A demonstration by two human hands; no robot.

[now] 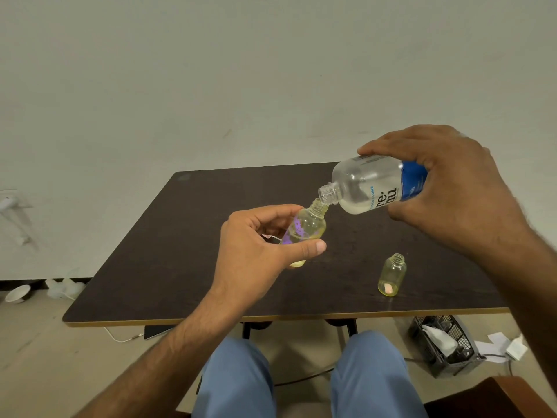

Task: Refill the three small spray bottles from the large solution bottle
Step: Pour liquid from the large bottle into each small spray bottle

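Note:
My left hand point(256, 248) grips a small yellowish clear bottle with a purple print point(307, 227), uncapped and tilted to the right above the dark table point(180, 251). My right hand point(446, 188) holds the large clear solution bottle with a blue label point(370, 185), tipped down to the left. Its open neck touches the small bottle's mouth. A little liquid lies in the large bottle's lower side. A second small yellowish bottle point(391, 276) stands uncapped on the table at the right front. Something pale yellow point(297, 263) shows just under my left hand; I cannot tell what it is.
A black plastic crate with paper point(446, 345) sits on the floor right of the table. A white cable point(120, 337) trails under the table's front left. White objects point(64, 286) lie by the wall at left. My knees are under the table's front edge.

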